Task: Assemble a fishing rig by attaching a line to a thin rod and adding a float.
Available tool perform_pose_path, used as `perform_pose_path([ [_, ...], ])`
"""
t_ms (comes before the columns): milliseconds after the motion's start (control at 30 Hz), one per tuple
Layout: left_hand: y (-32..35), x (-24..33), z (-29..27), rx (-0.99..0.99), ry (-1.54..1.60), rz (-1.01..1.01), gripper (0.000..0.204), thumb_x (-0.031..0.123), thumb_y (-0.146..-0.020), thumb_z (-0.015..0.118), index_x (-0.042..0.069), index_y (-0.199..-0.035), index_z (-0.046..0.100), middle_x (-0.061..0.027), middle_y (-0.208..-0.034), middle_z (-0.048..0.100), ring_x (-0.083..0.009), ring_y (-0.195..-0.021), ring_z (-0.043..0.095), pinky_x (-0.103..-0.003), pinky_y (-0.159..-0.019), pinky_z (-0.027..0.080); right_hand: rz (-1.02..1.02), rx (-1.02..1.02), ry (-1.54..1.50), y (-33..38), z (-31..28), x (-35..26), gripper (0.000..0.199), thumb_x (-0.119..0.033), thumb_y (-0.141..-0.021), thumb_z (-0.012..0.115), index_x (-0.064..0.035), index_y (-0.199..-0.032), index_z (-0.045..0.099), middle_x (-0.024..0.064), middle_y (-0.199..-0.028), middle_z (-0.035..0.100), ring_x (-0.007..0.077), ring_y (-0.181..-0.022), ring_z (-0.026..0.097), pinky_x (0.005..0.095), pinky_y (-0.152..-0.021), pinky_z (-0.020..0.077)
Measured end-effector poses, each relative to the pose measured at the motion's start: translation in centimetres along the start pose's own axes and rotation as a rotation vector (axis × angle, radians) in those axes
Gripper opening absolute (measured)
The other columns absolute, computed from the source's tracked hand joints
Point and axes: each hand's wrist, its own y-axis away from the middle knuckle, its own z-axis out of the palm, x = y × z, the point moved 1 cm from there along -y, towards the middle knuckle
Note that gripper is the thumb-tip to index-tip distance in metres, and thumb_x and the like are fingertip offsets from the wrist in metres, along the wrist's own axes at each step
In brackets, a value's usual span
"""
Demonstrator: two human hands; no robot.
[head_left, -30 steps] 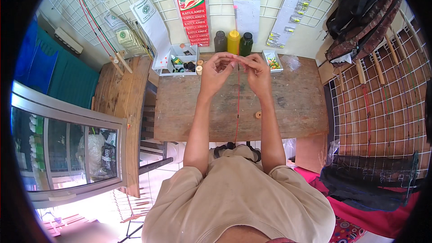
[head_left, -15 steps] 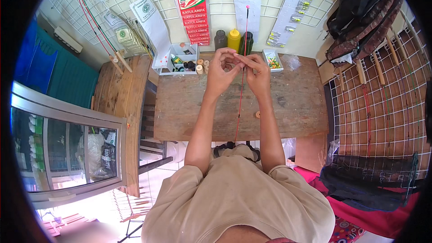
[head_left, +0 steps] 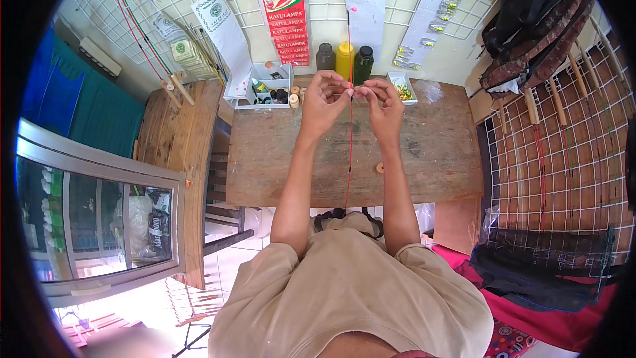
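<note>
A thin red fishing rod with a black upper part and a pink tip stands nearly upright before me, its lower end reaching toward my lap. My left hand pinches it between thumb and fingertips, above the table. Just right of the rod, my right hand has its thumb and fingers pressed together; whatever they hold is too fine to make out. Behind the hands stand a grey bottle, a yellow bottle and a dark green bottle.
On the wooden table are a white divided box with small bottles, wooden spools, a small white tray of colourful bits and a wooden ring. A wire grid with rods stands at right, a glass cabinet at left.
The rod has shifted left and stands straighter. My right hand has drawn a little to the right, its fingertips now apart from the left hand's fingers they overlapped.
</note>
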Motion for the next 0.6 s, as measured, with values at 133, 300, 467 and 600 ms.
perform_pose_path([
  [133,-0.1,-0.1,-0.2,0.013,0.017,0.047,0.032,-0.003,-0.082,0.067,0.004,-0.106,0.047,-0.0077,-0.1,0.061,-0.01,-0.088,0.061,-0.021,-0.073,0.049,0.052,-0.033,0.025,0.0,-0.4,-0.5,0.008,0.005,-0.088,0.059,0.0061,-0.095,0.062,0.0089,-0.085,0.069,0.0127,-0.081,0.066,0.0253,-0.075,0.0518],
  [300,-0.2,-0.9,-0.6,-0.051,-0.019,0.063,0.031,-0.003,-0.082,0.066,0.005,-0.106,0.047,-0.0081,-0.099,0.061,-0.0098,-0.087,0.061,-0.021,-0.072,0.049,-0.218,-0.11,0.267,-0.4,-0.5,-1.5,0.009,0.008,-0.082,0.061,0.0036,-0.088,0.067,0.011,-0.096,0.069,0.0151,-0.082,0.065,0.0272,-0.074,0.0521],
  [467,-0.3,-0.4,-0.3,-0.056,-0.006,0.042,0.029,-0.003,-0.083,0.066,0.005,-0.102,0.046,-0.0072,-0.093,0.063,-0.0097,-0.086,0.061,-0.022,-0.073,0.049,-0.353,-0.214,0.351,-1.2,-0.2,-3.5,0.015,0.009,-0.078,0.062,0.001,-0.089,0.067,0.009,-0.102,0.069,0.0213,-0.088,0.063,0.0293,-0.074,0.0513],
  [600,-0.4,-0.5,-0.4,-0.056,0.003,0.039,0.029,-0.002,-0.083,0.066,0.006,-0.099,0.044,-0.0071,-0.092,0.063,-0.01,-0.086,0.061,-0.022,-0.073,0.049,-0.421,-0.344,0.505,-1.7,-0.5,-3.7,0.018,0.01,-0.077,0.061,-0.0003,-0.09,0.067,0.0063,-0.101,0.069,0.0242,-0.093,0.06,0.0318,-0.078,0.0505],
])
